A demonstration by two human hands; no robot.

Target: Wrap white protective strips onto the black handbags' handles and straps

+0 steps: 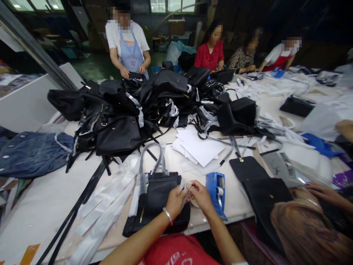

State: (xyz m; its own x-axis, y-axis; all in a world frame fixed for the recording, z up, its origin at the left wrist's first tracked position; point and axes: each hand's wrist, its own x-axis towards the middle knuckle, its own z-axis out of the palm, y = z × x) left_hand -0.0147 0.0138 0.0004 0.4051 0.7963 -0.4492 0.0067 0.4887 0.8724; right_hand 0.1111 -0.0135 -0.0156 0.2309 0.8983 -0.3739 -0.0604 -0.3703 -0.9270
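Observation:
A black handbag (pixel 160 189) lies on the table right before me, its handles (pixel 141 165) wrapped in clear plastic. Over the bag's right side my left hand (pixel 176 200), with a silver bracelet at the wrist, is closed on a piece of white wrapping (pixel 184 185). Fingers pinched, my right hand (pixel 199 195) meets it at the wrapping's right edge. Just right of my hands sits a blue tape dispenser (pixel 216 195). White plastic strips (pixel 106 206) are spread to the left of the bag.
Black bags (pixel 165 88) are heaped across the table's middle. White sheets (pixel 200 145) lie in front of them. At right, a co-worker's hands (pixel 311 195) are near an open black bag (pixel 259 180). A denim garment (pixel 33 152) is at left. Several people stand or sit beyond the table.

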